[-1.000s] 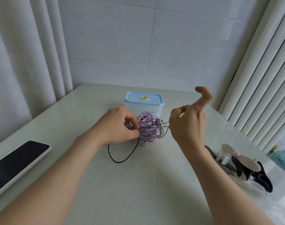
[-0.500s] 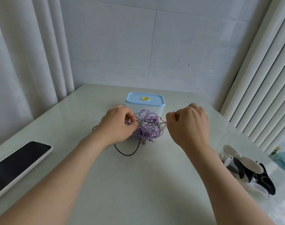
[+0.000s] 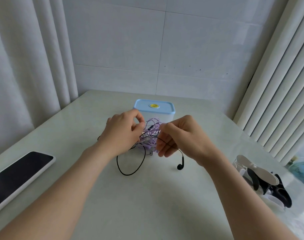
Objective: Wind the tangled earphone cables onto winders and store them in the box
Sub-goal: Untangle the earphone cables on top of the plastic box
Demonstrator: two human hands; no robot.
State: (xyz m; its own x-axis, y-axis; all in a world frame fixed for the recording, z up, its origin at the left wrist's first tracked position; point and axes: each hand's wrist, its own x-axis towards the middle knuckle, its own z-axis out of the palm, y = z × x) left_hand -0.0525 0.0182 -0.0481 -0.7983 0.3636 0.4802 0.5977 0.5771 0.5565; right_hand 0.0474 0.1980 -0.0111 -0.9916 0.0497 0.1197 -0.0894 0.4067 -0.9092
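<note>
The grip of the left hand (image 3: 123, 134) was closed, its fingers curled into the left side of the purple tangle (image 3: 152, 131), apparently so that the knot was steadied. The grip of the right hand (image 3: 184, 138) was closed round the black cable (image 3: 128, 174) at the tangle's right side, probably so that this strand could be drawn out of the purple loops. From that hand the earbud (image 3: 179, 166) was hung low over the tabletop (image 3: 147, 208); whether it touched could not be told. A slack black loop was laid below the left hand. The tangle was held at the centre of the frame, just in front of the box (image 3: 154, 116), whose blue lid (image 3: 153, 106) was seen shut and would have to be lifted before storing. The purple loops crossing the black strand were judged the main hindrance. White and black pieces taken for winders (image 3: 262, 177) were heaped at the right edge, well apart from both hands, beside a partly cropped fan (image 3: 301, 170). A phone (image 3: 21, 172) was laid face up at the lower left.
</note>
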